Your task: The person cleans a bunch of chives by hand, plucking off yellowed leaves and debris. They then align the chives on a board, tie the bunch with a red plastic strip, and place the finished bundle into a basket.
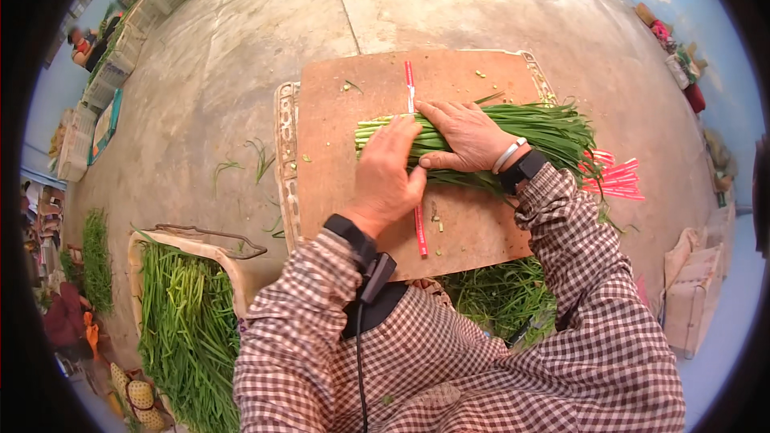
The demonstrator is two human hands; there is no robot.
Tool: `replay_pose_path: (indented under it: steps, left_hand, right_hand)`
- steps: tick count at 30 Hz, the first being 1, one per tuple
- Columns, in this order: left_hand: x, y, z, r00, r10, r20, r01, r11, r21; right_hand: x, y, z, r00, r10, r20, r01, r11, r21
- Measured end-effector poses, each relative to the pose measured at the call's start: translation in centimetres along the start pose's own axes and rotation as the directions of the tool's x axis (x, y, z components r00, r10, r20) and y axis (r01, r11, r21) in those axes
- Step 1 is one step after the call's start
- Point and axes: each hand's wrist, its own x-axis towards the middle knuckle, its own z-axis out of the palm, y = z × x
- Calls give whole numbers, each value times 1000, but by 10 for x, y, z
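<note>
A bundle of green chives [529, 124] lies across a brown board [337, 192], pale cut stems at the left, leaves spilling over the right side. My right hand [465, 138] grips the bundle from above, thumb on its near side. Close by on the left, my left hand [389, 172] curves over the stem part; its fingertips rest on the stems. Beneath the bundle runs a narrow red strip [420, 232], whose far part shows red and white beyond my hands. More red and white strips [619, 180] fan out by the board's right edge.
A pale container [241, 269] full of loose chives [184, 329] stands at my left. More greens [505, 297] lie below the board's near edge. White crates [100, 84] line the left wall, with another person [83, 46] there. A pale case [691, 297] stands at right.
</note>
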Motion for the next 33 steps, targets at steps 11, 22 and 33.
replay_pose_path:
  steps: [11,22,33]
  left_hand:
    - [45,-78,-11,773,-598,212,607,794,29]
    - [29,-107,-34,799,-552,240,577,816,-44]
    - [-24,-108,-162,524,-826,206,702,282,-654]
  right_hand:
    - [-5,-19,13,997,3,-80,-13,992,-122]
    - [-5,-15,15,990,-7,-143,-9,994,-111]
    - [-4,-16,7,993,2,-120,-17,993,-121]
